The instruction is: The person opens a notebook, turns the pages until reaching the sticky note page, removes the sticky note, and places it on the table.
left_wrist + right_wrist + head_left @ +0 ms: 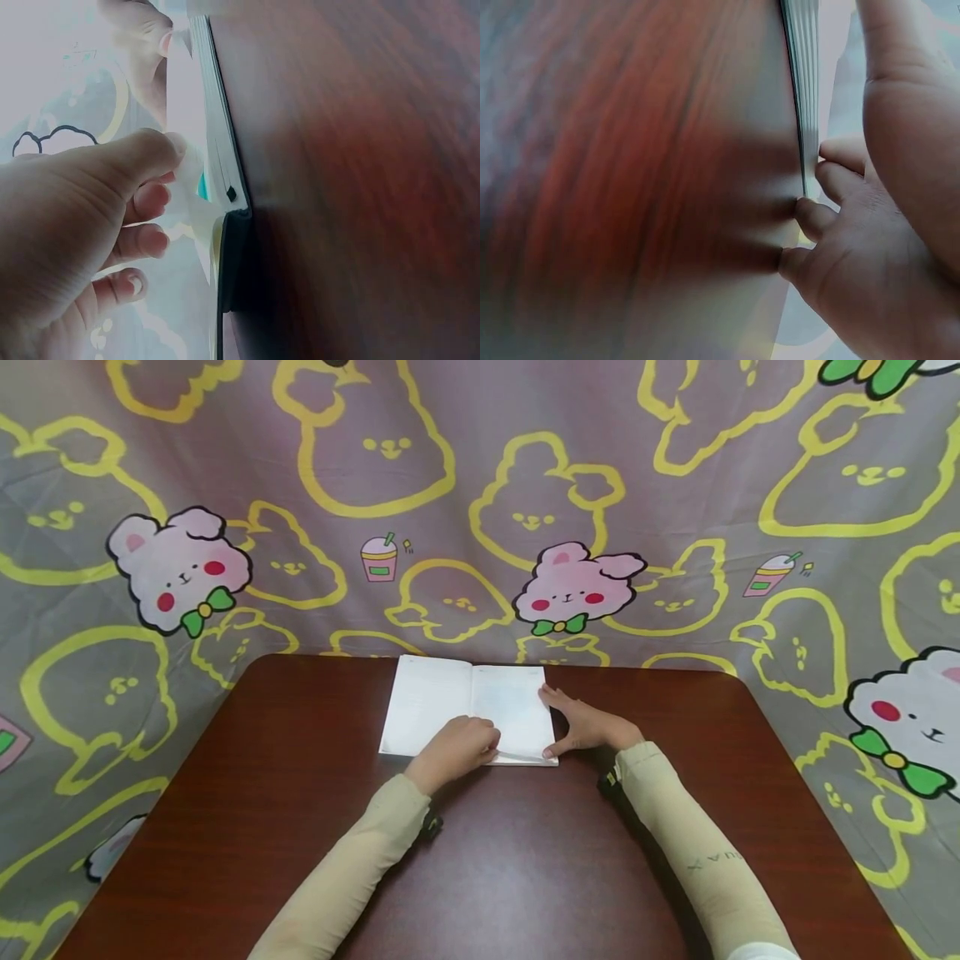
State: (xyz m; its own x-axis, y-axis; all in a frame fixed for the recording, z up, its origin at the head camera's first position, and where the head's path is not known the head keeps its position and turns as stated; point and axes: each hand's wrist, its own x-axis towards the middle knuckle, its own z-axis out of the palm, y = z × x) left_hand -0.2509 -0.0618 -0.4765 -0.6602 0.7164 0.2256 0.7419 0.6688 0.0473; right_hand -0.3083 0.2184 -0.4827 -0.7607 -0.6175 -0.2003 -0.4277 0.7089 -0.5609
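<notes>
An open book (427, 702) with white, mostly blank-looking pages lies on the table. At the lower edge of its right half, near the spine, my left hand (457, 747) pinches a page (517, 718) between thumb and curled index finger; that edge is slightly raised. In the left wrist view, the thumb of my left hand (82, 195) presses on the thin sheet, and the other fingers are bent. My right hand (588, 722) is spread at the book's right edge, thumb by the lower corner. Fingertips of the right hand (870, 232) touch the table beside the page block (804, 82).
The dark reddish-brown table (487, 860) has rounded far corners, and the book lies near its back edge. Behind and at both sides hangs a patterned curtain (465, 468) with cartoon rabbits. Dark bands sit at both wrists, below pale sleeves (345, 877).
</notes>
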